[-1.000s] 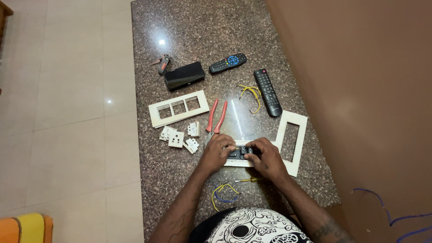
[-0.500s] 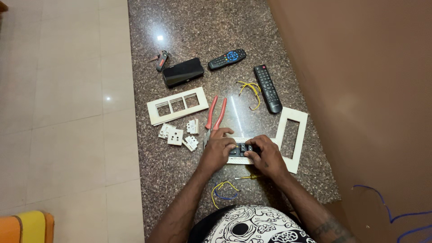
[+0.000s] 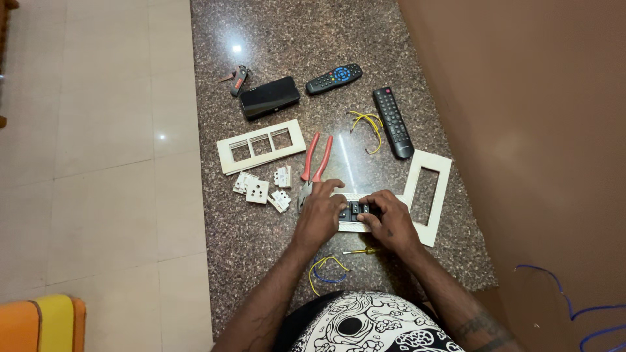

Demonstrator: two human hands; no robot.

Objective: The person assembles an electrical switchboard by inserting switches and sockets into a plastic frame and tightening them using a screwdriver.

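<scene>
We press dark switch modules (image 3: 355,210) into white mounting plate (image 3: 352,225) at near edge of granite counter (image 3: 417,52). Left hand (image 3: 321,215) and right hand (image 3: 386,220) both grip it, fingers curled. Risk we judge: uneven thumb force cocks module, plate skids toward small screwdriver (image 3: 360,250); red-handled pliers (image 3: 313,166) just beside left knuckles may get knocked.

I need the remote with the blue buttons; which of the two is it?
The shorter remote, lying beside the black phone. The long remote by the yellow wires shows no blue.
</scene>
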